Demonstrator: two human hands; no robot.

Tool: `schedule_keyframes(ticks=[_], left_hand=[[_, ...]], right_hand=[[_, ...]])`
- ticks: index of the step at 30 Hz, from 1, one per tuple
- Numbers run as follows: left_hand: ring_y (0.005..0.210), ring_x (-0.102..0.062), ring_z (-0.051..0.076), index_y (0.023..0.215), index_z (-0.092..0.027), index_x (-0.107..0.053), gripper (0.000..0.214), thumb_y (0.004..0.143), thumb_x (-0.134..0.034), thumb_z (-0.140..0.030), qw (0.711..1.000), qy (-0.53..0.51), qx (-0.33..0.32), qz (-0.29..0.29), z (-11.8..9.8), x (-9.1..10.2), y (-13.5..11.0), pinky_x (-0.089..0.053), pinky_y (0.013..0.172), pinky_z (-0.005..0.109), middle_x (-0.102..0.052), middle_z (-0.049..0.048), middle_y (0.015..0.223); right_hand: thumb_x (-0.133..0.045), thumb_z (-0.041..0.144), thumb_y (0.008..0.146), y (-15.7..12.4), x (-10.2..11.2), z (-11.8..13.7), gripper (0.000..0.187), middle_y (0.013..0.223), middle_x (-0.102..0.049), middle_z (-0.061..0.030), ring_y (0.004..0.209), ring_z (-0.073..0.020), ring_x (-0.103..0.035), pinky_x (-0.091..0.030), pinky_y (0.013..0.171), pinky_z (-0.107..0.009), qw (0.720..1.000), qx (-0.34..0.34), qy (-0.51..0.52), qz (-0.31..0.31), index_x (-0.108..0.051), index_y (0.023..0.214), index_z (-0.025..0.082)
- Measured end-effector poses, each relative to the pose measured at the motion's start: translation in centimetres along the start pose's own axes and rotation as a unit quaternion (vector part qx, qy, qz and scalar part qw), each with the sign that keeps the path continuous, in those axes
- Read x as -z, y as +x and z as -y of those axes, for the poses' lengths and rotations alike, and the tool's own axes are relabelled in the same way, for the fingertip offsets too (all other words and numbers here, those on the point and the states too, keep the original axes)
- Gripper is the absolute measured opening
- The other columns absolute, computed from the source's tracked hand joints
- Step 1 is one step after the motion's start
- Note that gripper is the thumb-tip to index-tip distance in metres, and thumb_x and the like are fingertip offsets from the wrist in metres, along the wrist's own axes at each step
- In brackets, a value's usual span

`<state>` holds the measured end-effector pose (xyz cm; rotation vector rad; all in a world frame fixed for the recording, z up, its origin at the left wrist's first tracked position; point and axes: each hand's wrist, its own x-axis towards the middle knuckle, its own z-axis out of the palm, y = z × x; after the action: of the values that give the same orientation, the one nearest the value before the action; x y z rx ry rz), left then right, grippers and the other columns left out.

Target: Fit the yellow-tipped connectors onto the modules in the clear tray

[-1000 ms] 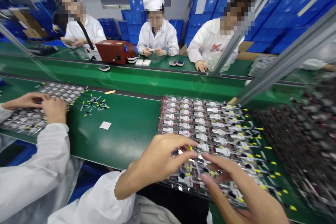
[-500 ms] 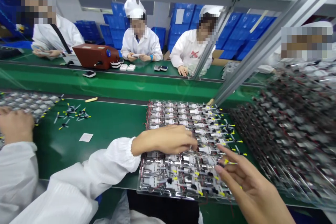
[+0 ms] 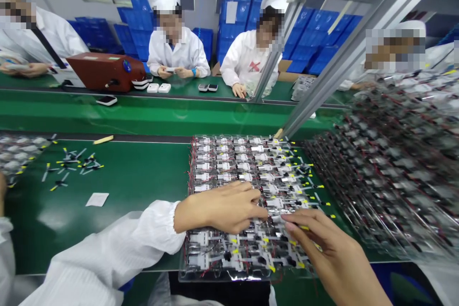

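A clear plastic tray (image 3: 210, 275) lies before me, filled with rows of small white-and-silver motor units (image 3: 224, 166) with red wires. Many units toward its right and near side carry small grey propellers with yellow tips. My left hand (image 3: 222, 205) rests over the middle of the tray, fingers bent and closed down among the units; what its fingertips grip is hidden. Close to those fingertips, my right hand (image 3: 326, 244) pinches thumb and forefinger together on a small propeller (image 3: 304, 227), mostly covered by the fingers, with yellow showing.
Loose propellers (image 3: 73, 160) lie on the green table at left, near a white square packet (image 3: 97, 199) and another filled tray (image 3: 21, 155). A tall stack of filled trays (image 3: 387, 172) stands at right beside a metal post (image 3: 322, 64). Co-workers sit beyond the green divider.
My right hand has moved left with the propeller, its fingertips now close to my left ones. My left hand has shifted slightly down. A neighbour's hand at left has almost left the view.
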<state>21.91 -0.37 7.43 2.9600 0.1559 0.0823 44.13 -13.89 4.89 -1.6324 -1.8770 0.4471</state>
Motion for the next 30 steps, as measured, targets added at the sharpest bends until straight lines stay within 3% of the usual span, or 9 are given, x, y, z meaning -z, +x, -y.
schedule_keyframes(ticks=[6,12,15,19,24,30], left_hand=[[0.089,-0.055,0.021,0.105,-0.020,-0.061,0.015,0.091,-0.058,-0.024,0.996,-0.092,-0.005,-0.019,0.5,0.0,-0.2,-0.044,0.081,0.031,-0.057,0.0058,0.101],[0.093,-0.056,0.021,0.111,-0.020,-0.059,0.023,0.094,-0.063,-0.035,0.989,-0.147,0.003,-0.023,1.2,-0.6,0.1,-0.045,0.081,0.030,-0.058,0.0060,0.101],[0.094,-0.056,0.021,0.110,-0.019,-0.058,0.018,0.096,-0.060,-0.032,0.986,-0.166,0.003,-0.011,1.4,-0.6,0.2,-0.044,0.080,0.029,-0.058,0.0059,0.100],[0.093,-0.056,0.020,0.102,-0.020,-0.057,0.010,0.095,-0.059,-0.027,0.977,-0.210,0.000,-0.037,1.6,-0.8,0.1,-0.044,0.082,0.029,-0.060,0.0043,0.096],[0.089,-0.057,0.020,0.097,-0.020,-0.058,0.009,0.091,-0.063,-0.025,0.974,-0.217,-0.002,-0.063,1.5,-1.2,0.2,-0.045,0.081,0.030,-0.063,0.0034,0.090],[0.091,-0.059,0.020,0.097,-0.020,-0.056,0.005,0.097,-0.059,-0.024,0.971,-0.226,-0.019,-0.072,1.6,-1.6,0.3,-0.045,0.081,0.030,-0.066,0.0046,0.094]], right_hand=[[-0.053,0.037,0.101,0.9,-0.2,1.3,0.018,0.108,-0.064,-0.0071,0.096,-0.0237,-0.065,-0.059,0.076,-0.030,0.997,-0.037,0.052,0.040,-0.068,0.101,0.026],[-0.047,0.030,0.104,1.5,-0.1,1.3,0.023,0.108,-0.061,-0.0060,0.097,-0.0210,-0.063,-0.054,0.082,-0.031,0.998,0.016,-0.014,0.065,-0.064,0.119,0.027],[-0.043,0.027,0.104,2.1,-0.4,1.7,0.025,0.108,-0.060,-0.0054,0.096,-0.0200,-0.063,-0.053,0.080,-0.030,0.997,0.031,-0.032,0.058,-0.066,0.114,0.026],[-0.043,0.026,0.102,2.6,-0.9,2.1,0.024,0.106,-0.064,-0.0062,0.096,-0.0213,-0.065,-0.054,0.081,-0.031,0.997,0.050,-0.024,0.050,-0.066,0.107,0.024],[-0.047,0.037,0.104,2.6,-1.1,1.3,0.022,0.104,-0.066,-0.0073,0.092,-0.0231,-0.066,-0.056,0.080,-0.032,0.996,0.037,-0.031,0.073,-0.066,0.103,0.025],[-0.048,0.038,0.103,2.6,-1.0,1.5,0.021,0.103,-0.067,-0.0048,0.090,-0.0212,-0.068,-0.056,0.075,-0.027,0.996,0.029,-0.032,0.080,-0.063,0.097,0.025]])
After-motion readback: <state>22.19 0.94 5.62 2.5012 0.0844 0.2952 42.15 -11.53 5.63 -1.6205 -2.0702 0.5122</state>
